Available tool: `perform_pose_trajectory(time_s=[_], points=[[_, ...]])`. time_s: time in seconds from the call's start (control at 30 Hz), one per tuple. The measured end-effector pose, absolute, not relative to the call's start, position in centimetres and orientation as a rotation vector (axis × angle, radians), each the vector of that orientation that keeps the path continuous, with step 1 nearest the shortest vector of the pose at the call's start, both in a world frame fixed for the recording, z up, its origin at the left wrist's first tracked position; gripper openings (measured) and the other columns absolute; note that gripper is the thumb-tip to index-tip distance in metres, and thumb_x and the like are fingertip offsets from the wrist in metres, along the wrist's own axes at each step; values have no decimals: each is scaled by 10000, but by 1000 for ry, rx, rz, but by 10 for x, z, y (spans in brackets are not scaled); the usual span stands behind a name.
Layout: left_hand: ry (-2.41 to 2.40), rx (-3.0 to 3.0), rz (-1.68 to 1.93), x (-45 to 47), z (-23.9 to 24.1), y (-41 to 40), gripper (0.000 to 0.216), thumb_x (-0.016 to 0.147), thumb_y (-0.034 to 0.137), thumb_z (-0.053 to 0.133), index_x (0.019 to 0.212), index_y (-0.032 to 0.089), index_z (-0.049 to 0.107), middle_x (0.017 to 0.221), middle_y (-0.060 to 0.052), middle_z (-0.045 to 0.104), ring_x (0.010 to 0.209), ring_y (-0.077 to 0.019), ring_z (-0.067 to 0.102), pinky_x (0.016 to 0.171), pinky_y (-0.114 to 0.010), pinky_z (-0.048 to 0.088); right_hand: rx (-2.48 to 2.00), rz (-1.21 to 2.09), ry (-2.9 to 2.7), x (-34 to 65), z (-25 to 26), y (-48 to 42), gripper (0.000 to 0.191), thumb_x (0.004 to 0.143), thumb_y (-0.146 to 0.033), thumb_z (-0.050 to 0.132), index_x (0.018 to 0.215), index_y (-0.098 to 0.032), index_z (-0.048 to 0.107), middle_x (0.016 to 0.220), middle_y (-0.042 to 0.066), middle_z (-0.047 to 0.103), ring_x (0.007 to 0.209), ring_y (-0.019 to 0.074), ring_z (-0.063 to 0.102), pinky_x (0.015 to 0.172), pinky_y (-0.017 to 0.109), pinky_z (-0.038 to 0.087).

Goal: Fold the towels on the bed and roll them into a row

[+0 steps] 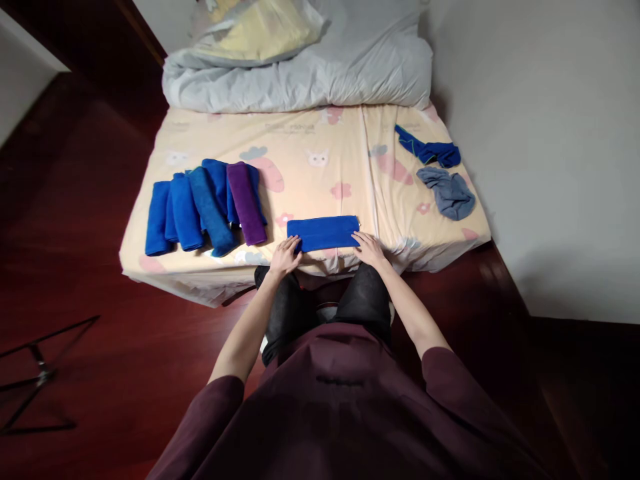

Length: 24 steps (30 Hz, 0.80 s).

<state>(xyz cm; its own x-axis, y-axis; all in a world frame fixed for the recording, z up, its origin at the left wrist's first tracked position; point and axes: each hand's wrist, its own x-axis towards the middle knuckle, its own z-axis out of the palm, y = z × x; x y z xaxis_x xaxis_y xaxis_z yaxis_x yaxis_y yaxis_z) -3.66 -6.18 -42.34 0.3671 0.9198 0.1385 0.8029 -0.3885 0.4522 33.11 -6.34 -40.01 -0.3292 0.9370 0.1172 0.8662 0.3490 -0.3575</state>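
A blue towel [323, 233], folded into a long strip, lies at the near edge of the bed [310, 167]. My left hand [285, 256] rests flat on the towel's left end with fingers stretched out. At the towel's right end my right hand [369, 247] lies the same way, fingers spread and flat. Neither hand grips anything.
A row of folded towels [200, 207], blue ones and a purple one [246, 203], lies on the bed's left. Two crumpled cloths, blue [430, 150] and grey [449, 192], lie at right. A grey duvet [300, 67] is heaped at the far end. A wall runs along the right.
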Motion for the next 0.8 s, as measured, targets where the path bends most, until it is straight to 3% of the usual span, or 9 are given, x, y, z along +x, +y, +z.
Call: perform_pose_trajectory(time_s=[0.13,0.3,0.47,0.8], points=[[1548,2314,472,-33,-426,-55,707,826,214,580,1521,112,505,1578,-175,503,1494,-326,433,1257,-492,320,-1700,336,-2316,321,-398,-57,543,925,-197,591,1463,-131,596,1513,134,583,1390,289,527,1208,446,407],[1603,2291,400,-31,-426,-46,729,795,66,501,1523,114,498,1512,-189,569,1459,-309,485,1215,-482,360,-1844,286,-2328,306,-393,-52,543,948,-108,517,1489,-97,566,1457,182,612,1336,299,546,1149,419,442],[1598,2292,352,-35,-422,-42,662,850,46,460,1504,125,526,1472,-209,597,1428,-305,525,1201,-499,362,-1923,275,-2355,303,-387,-49,541,974,-49,405,1475,-127,595,1395,188,651,1283,296,569,1080,410,467],[1603,2355,258,-32,-407,-52,636,863,42,430,1476,144,564,1528,-174,557,1433,-282,524,1196,-459,359,-1916,286,-2348,305,-390,-50,537,973,-40,395,1447,-142,626,1421,152,651,1308,268,564,1086,378,477]])
